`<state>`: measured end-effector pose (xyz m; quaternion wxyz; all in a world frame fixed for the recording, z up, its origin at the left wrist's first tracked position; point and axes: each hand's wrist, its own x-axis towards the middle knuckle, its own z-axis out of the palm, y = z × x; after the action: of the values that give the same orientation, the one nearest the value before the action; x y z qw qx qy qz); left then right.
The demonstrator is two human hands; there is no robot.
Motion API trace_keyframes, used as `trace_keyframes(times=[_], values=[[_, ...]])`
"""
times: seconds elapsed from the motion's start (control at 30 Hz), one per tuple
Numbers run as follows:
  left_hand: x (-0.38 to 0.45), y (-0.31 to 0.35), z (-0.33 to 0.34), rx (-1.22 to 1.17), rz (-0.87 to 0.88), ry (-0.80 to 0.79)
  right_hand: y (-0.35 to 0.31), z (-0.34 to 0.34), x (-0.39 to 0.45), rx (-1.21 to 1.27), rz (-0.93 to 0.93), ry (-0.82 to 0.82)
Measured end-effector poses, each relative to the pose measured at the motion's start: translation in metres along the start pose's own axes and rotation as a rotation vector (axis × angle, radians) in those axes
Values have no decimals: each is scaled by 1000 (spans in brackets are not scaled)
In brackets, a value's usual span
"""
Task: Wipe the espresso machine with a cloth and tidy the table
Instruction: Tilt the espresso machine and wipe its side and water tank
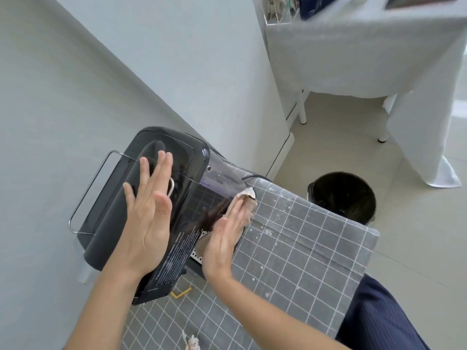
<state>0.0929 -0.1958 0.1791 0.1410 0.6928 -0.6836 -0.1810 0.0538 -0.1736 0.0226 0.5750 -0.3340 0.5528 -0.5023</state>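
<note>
The black espresso machine [187, 173] stands at the table's left edge, against the wall. My left hand [147, 210] is flat with fingers apart, hovering at or on the machine's top; whether it touches I cannot tell. My right hand [225, 238] presses a beige cloth [246, 195] against the glossy right side of the machine. Most of the cloth is hidden under the palm. The table wears a grey cloth with a white grid [303, 248], speckled with white crumbs.
A black waste bin [343, 195] stands on the floor beyond the table's far corner. A yellow piece [180, 293] lies by the machine's base. A pale crumpled scrap [192, 346] lies at the near edge. A white-draped table [353, 46] stands at the back right.
</note>
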Motion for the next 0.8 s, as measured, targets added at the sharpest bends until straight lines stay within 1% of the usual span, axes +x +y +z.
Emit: trace_keyframes(times=[0.07, 0.13, 0.23, 0.3, 0.4, 0.53, 0.6, 0.67, 0.7, 0.77, 0.8], values=[[1, 1, 0, 3, 5, -9, -15, -6, 28, 0, -82, 27], [2, 2, -1, 18, -1, -14, -15, -17, 68, -54, -44, 63], [2, 1, 0, 22, 2, -14, -2, -34, 113, -127, 50, -9], [2, 1, 0, 23, 3, -15, 9, -38, 116, -117, 22, -54], [2, 3, 0, 33, 0, -15, 26, -41, 89, -138, -68, -54], [2, -1, 1, 8, 1, -8, 38, -45, 48, -84, -29, -100], [2, -5, 2, -19, -5, -12, 34, -43, 57, -86, -31, -77], [8, -7, 5, -53, -20, -6, 25, -43, 84, -116, -37, -40], [12, -8, 5, -49, -59, 15, 22, -45, 103, -143, -28, -68], [18, -6, 2, 6, -146, 58, 14, -50, 132, -172, 43, -183], [16, -2, 1, 46, -111, 40, 13, -50, 138, -177, 66, -214]])
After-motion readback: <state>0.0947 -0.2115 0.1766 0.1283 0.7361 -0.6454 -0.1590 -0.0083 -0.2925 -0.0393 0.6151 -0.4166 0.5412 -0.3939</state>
